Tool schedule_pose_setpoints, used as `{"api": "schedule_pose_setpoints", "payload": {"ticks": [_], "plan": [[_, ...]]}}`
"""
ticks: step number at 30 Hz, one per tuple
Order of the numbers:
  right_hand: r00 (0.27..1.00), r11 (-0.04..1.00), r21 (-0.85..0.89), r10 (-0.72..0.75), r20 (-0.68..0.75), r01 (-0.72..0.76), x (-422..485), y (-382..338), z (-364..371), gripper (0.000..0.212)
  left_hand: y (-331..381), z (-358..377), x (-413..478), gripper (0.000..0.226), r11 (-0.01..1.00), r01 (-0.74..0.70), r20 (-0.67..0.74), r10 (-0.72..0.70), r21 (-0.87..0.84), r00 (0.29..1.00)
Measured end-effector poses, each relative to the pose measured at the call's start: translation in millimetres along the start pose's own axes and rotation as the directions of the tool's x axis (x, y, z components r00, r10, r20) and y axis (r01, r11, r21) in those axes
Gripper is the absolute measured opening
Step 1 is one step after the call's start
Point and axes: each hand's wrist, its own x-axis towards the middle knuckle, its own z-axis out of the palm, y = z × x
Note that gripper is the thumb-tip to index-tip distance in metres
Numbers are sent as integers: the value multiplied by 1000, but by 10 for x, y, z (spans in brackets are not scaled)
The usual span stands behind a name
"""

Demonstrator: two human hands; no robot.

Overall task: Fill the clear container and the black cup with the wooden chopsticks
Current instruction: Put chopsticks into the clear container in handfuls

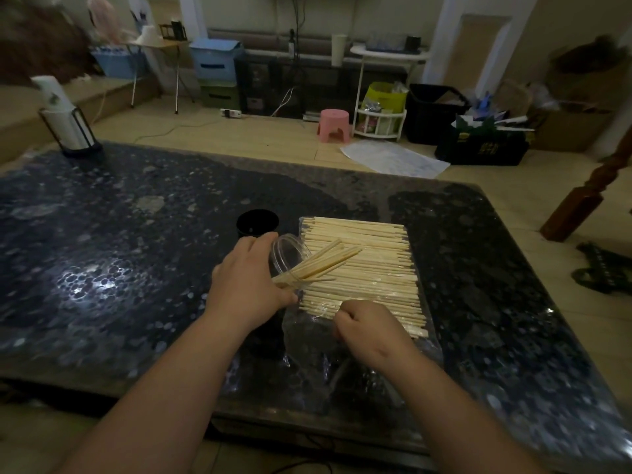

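Clear container (290, 249), gripped tilted by the left hand (246, 282), holds a few wooden chopsticks (325, 261); black cup (257, 222) above it looks empty. Right hand (366, 325) pinches more from the pile (372, 282).

Left arm: bare forearm reached in from the lower left, wrist straight.
Left hand (249, 282): back up, fingers and thumb wrapped round the clear container (290, 249), which was tipped on its side.
Right arm: bare, angled in from the lower right.
Right hand (367, 325): knuckles up, fingers curled under at the wooden chopsticks' (376, 278) near ends; fingertips hidden, grip unclear.
Spacing: hands close, not touching.
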Motion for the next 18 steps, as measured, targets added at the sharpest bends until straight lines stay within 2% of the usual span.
{"api": "schedule_pose_setpoints", "payload": {"ticks": [5, 13, 18], "plan": [[996, 998, -64, 2, 94, 4, 20, 18, 75, 20, -3, 6, 5, 106, 1000, 5, 0, -5, -5, 1000], [987, 990, -139, 4, 160, 18, 52, 12, 175, 24, -9, -4, 17, 106, 1000, 2, 2, -2, -16, 1000], [975, 988, -153, 31, 219, 2, 70, 55, 227, 35, -22, 3, 23, 108, 1000, 8, 2, -8, -1, 1000]]}}
